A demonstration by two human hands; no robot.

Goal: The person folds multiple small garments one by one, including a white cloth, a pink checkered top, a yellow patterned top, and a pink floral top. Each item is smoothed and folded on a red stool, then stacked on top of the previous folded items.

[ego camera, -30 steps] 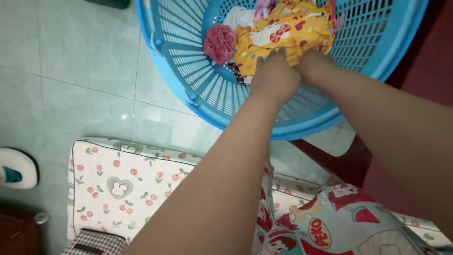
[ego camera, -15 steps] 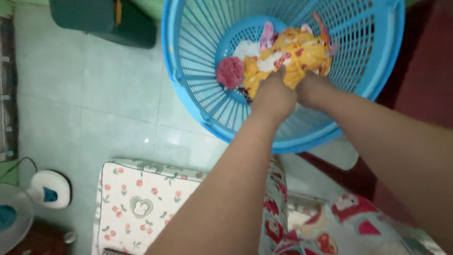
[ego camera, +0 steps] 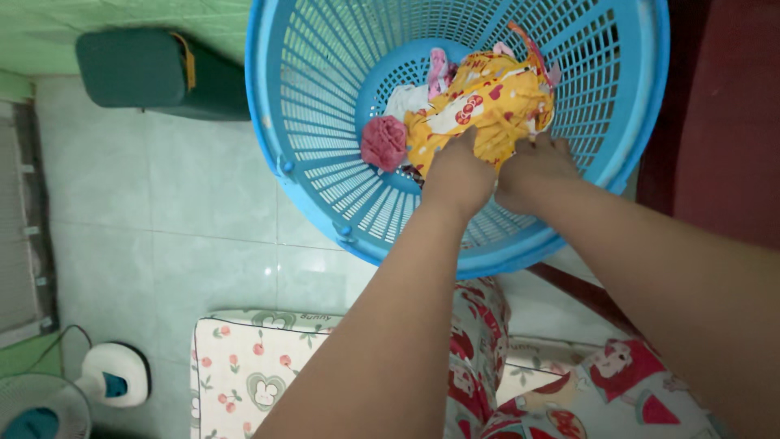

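Nearest lay a cushion (ego camera: 244,366) with a cherry print, on the tiled floor (ego camera: 162,203). Beyond it both hands reached into the blue basket (ego camera: 309,122): the left hand (ego camera: 459,175) and right hand (ego camera: 532,167), each grip closed on the yellow cloth (ego camera: 487,102) (a pink ball (ego camera: 383,142) sat just beside). Gathering the whole bundle before lifting would likely keep it off the slats.
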